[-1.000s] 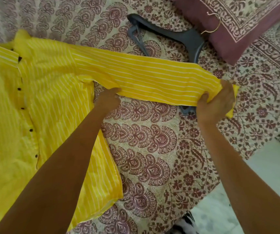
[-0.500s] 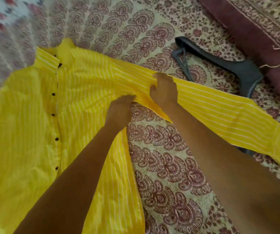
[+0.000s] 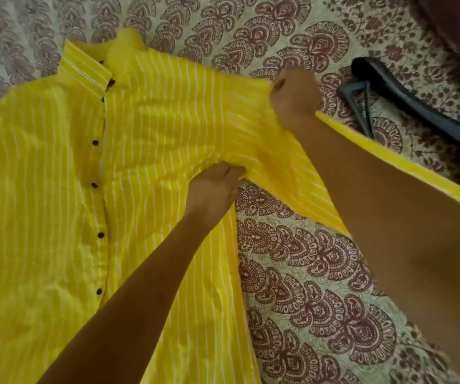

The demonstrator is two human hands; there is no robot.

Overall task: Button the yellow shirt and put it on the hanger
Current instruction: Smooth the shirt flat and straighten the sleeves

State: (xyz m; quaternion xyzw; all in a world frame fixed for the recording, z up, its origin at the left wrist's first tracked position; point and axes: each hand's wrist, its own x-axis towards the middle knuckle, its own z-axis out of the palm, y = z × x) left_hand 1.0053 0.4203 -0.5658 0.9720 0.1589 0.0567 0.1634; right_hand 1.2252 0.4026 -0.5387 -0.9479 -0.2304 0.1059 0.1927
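Note:
The yellow shirt (image 3: 57,217) with thin white stripes lies flat and face up on the bed, collar at the top, several dark buttons running down its front. My left hand (image 3: 212,189) pinches the cloth at the underarm. My right hand (image 3: 294,97) is closed on the shoulder seam at the top of the sleeve. The sleeve runs off to the right, mostly hidden under my right forearm. A black hanger (image 3: 417,106) lies on the bed to the right of my right hand, partly under the sleeve.
The bed is covered by a cream bedspread (image 3: 306,273) with maroon paisley print. A maroon pillow (image 3: 458,29) sits at the top right corner.
My right hand has moved from the sleeve's cuff, along the sleeve, up to the shoulder seam. My left hand stays at the underarm. The view has shifted toward the shirt's body.

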